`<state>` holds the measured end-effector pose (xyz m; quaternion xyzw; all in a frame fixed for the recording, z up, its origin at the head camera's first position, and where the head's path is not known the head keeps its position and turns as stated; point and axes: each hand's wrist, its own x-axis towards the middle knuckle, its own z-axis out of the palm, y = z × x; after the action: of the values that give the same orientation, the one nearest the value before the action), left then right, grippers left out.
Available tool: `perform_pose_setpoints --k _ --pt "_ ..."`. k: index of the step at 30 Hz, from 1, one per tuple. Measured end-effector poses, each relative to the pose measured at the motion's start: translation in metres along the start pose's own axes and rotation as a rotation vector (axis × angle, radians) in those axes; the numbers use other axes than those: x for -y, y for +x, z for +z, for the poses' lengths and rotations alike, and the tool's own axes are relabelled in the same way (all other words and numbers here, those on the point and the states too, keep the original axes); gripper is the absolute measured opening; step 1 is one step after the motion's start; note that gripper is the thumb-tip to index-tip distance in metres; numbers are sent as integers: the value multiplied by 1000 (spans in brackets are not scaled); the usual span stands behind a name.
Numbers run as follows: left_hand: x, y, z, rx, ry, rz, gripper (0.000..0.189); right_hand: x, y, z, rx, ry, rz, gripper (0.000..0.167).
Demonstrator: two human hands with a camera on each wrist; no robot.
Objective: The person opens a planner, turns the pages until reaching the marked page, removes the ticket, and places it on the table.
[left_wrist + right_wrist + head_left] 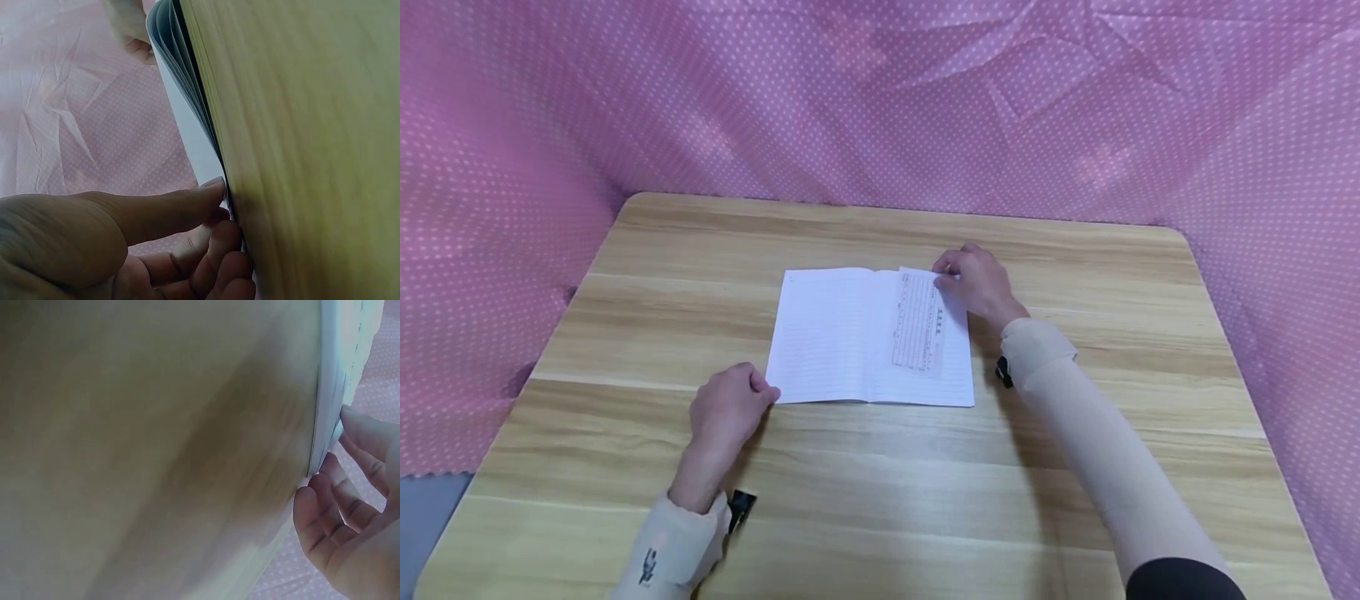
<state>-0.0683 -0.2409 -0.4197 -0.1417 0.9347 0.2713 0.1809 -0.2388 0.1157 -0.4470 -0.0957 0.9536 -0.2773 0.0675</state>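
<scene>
An open notebook (820, 333) with lined pages lies flat on the table. A printed paper slip (916, 325) rests on its right page, its top end reaching slightly past the page's top edge. My left hand (730, 404) pinches the notebook's near left corner; the left wrist view shows the thumb (181, 212) on the page side and curled fingers opposite. At the notebook's far right, my right hand (976, 279) pinches the slip's top right corner between thumb and fingers. Seen from the right wrist, this hand (369, 487) has its other fingers bent beside the notebook's edge.
The wood-grain table (880, 492) has rounded far corners. A pink dotted cloth (880, 108) hangs behind it and along both sides. Pale sleeves cover both forearms, and each wrist carries a small black device (741, 508).
</scene>
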Motion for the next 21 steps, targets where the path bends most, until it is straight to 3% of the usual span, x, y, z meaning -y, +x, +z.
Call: perform_pose_setpoints --k 6,13,17,21 --pt "0 1 0 3 1 3 20 -3 1 0 -50 113 13 6" --pt "0 1 3 -10 3 40 20 -12 -11 -14 -104 505 71 10" --pt "1 2 4 -18 2 52 19 -21 -18 -38 -63 710 90 13" --pt "3 2 5 -24 -15 47 17 -37 -23 -65 3 827 100 12"
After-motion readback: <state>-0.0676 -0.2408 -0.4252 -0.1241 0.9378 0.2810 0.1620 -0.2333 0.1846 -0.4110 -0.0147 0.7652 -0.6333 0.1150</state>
